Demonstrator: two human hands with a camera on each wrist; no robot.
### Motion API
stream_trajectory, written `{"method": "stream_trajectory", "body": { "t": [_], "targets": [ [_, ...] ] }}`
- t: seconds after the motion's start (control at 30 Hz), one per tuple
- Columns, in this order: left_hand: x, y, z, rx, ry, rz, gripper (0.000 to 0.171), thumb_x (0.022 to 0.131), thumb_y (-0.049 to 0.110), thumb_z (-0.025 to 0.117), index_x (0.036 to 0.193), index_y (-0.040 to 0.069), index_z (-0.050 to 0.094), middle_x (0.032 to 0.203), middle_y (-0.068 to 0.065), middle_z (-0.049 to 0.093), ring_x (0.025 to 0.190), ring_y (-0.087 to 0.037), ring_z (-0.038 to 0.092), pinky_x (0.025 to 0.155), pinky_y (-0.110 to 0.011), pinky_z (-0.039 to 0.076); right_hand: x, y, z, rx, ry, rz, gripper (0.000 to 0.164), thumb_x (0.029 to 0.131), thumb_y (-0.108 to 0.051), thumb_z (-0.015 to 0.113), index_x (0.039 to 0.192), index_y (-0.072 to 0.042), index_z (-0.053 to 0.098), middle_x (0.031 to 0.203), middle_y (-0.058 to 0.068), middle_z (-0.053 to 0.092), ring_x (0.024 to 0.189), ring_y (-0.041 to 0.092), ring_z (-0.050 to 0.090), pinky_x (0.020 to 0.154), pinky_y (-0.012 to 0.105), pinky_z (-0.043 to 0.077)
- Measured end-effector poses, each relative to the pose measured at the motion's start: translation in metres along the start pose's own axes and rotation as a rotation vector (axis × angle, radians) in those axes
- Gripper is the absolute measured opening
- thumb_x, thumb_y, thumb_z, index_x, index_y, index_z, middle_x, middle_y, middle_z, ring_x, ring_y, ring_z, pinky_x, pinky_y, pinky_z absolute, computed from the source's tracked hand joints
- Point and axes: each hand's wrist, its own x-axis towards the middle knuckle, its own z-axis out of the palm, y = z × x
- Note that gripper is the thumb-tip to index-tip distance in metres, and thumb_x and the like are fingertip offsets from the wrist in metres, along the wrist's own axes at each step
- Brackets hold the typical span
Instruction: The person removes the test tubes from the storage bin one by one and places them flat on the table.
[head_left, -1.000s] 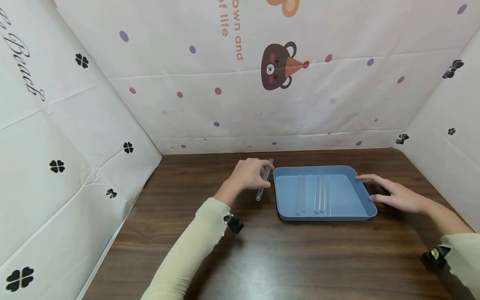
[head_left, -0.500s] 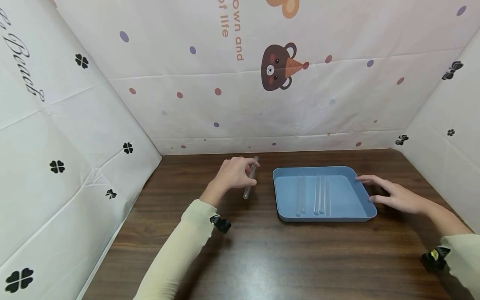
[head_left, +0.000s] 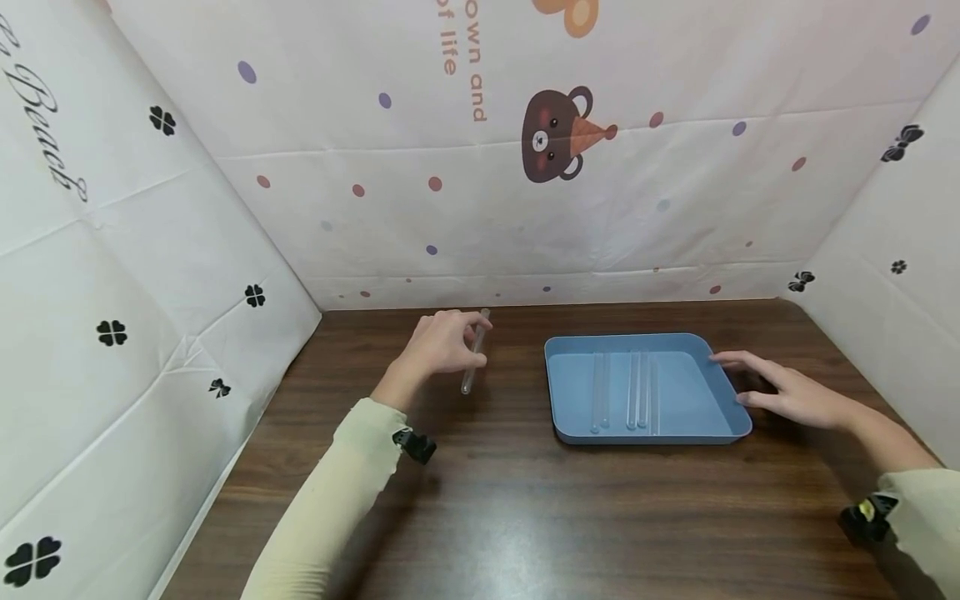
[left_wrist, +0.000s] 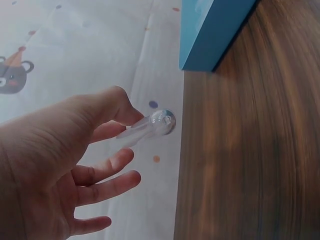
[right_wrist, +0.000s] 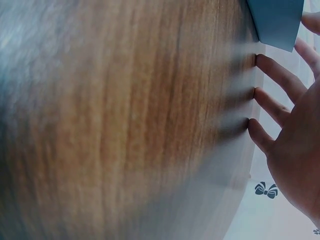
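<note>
My left hand (head_left: 442,342) pinches a clear glass test tube (head_left: 468,380) between thumb and fingers, over the table left of the blue tray (head_left: 697,396). Seen from the left wrist, the tube's rounded end (left_wrist: 163,122) points toward the camera, and the other fingers spread loosely below it. Several more clear test tubes (head_left: 633,392) lie side by side in the tray's left and middle part. At the tray's right side, my right hand (head_left: 802,398) has thumb and forefinger against the rim. Its other fingertips (right_wrist: 256,60) touch the tabletop in the right wrist view.
The dark wood table (head_left: 510,500) spreads in front of and left of the tray. White printed cloth (head_left: 450,225) hangs behind the table and along both sides. Each wrist bears a small black camera (head_left: 415,446).
My left hand has carried the test tube leftward, away from the tray's left edge. The right hand, the tray and the tubes in it stay where they were.
</note>
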Motion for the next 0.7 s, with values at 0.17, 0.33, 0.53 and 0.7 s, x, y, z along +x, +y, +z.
{"method": "stream_trajectory", "body": {
  "t": [0.17, 0.33, 0.53, 0.7],
  "targets": [
    [-0.006, -0.013, -0.005, 0.006, 0.001, -0.020, 0.048, 0.092, 0.035, 0.086, 0.139, 0.027, 0.077, 0.116, -0.001, 0.086, 0.110, -0.023, 0.079, 0.089, -0.042, 0.058, 0.000, 0.001, 0.001, 0.002, -0.001, 0.007, 0.063, 0.104, -0.004, 0.075, 0.163, -0.012, 0.053, 0.151, -0.044, 0.045, 0.130, -0.026, 0.047, 0.091, 0.017, 0.051],
    [-0.013, -0.028, -0.008, 0.001, 0.004, -0.042, 0.049, 0.092, 0.036, 0.085, 0.140, 0.026, 0.077, 0.118, -0.003, 0.086, 0.112, -0.024, 0.079, 0.092, -0.045, 0.059, 0.001, 0.001, 0.001, 0.003, -0.002, 0.011, 0.064, 0.103, -0.005, 0.076, 0.163, -0.012, 0.054, 0.150, -0.043, 0.047, 0.130, -0.026, 0.048, 0.092, 0.016, 0.050],
    [-0.023, -0.043, -0.012, 0.010, 0.002, -0.066, 0.049, 0.092, 0.034, 0.085, 0.139, 0.025, 0.077, 0.120, -0.006, 0.085, 0.112, -0.027, 0.079, 0.090, -0.047, 0.059, 0.001, 0.001, 0.000, -0.007, -0.001, 0.022, 0.064, 0.103, -0.006, 0.076, 0.162, -0.013, 0.054, 0.149, -0.044, 0.046, 0.129, -0.026, 0.048, 0.092, 0.017, 0.050],
    [-0.030, -0.055, -0.013, 0.012, 0.008, -0.089, 0.050, 0.091, 0.033, 0.086, 0.139, 0.023, 0.078, 0.119, -0.008, 0.085, 0.110, -0.029, 0.078, 0.089, -0.048, 0.059, 0.001, 0.001, 0.000, -0.011, -0.001, 0.025, 0.064, 0.103, -0.006, 0.076, 0.162, -0.013, 0.054, 0.149, -0.045, 0.045, 0.129, -0.026, 0.048, 0.092, 0.017, 0.050]
  ]
}}
